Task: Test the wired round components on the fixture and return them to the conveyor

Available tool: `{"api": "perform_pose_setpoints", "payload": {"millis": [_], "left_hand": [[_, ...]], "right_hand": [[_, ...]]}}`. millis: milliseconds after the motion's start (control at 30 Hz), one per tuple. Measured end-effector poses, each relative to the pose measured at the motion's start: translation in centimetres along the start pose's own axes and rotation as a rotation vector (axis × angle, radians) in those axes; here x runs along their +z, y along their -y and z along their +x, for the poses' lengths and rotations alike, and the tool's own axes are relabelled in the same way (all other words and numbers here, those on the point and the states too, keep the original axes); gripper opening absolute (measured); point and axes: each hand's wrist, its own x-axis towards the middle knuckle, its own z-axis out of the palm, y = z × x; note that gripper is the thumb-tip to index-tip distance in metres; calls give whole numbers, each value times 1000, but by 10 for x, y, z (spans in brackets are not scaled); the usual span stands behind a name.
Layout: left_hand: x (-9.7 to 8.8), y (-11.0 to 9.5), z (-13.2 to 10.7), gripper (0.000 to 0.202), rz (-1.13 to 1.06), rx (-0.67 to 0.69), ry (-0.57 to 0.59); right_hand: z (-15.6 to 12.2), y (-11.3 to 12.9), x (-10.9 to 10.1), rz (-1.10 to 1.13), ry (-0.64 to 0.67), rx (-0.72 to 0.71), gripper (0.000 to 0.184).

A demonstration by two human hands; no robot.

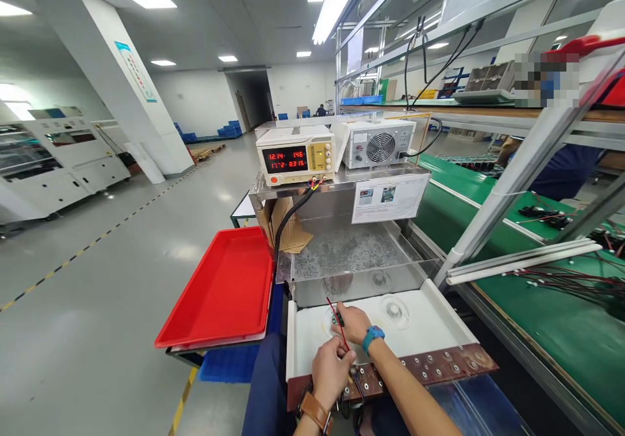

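Observation:
My right hand (pixel 352 324), with a blue watch on its wrist, pinches a small dark component (pixel 336 319) over the white tray (pixel 430 322). A thin red wire (pixel 336 322) runs from that part back to my left hand (pixel 331 369), which is closed around the wire's near end above a brown terminal strip (pixel 439 363). A brown strap is on the left wrist. Both hands are close together at the tray's near left side.
A red tray (pixel 222 289) lies left of the white tray, over a blue bin (pixel 228 364). Behind stand a clear-lidded metal box (pixel 351 260), a power supply with red digits (pixel 295 155) and a fan unit (pixel 375 143). A green conveyor (pixel 547 319) carries wire harnesses at right, beside another person.

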Motion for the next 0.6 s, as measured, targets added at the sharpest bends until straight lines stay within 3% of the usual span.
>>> {"api": "perform_pose_setpoints", "payload": {"millis": [433, 533, 600], "left_hand": [[2, 2, -1, 8, 96, 54, -11], [7, 15, 7, 17, 69, 118, 5], [10, 26, 18, 26, 25, 148, 49]], "right_hand": [[-5, 4, -13, 60, -21, 6, 34], [-12, 1, -23, 190, -143, 63, 35], [-18, -8, -32, 376, -322, 193, 34]]}}
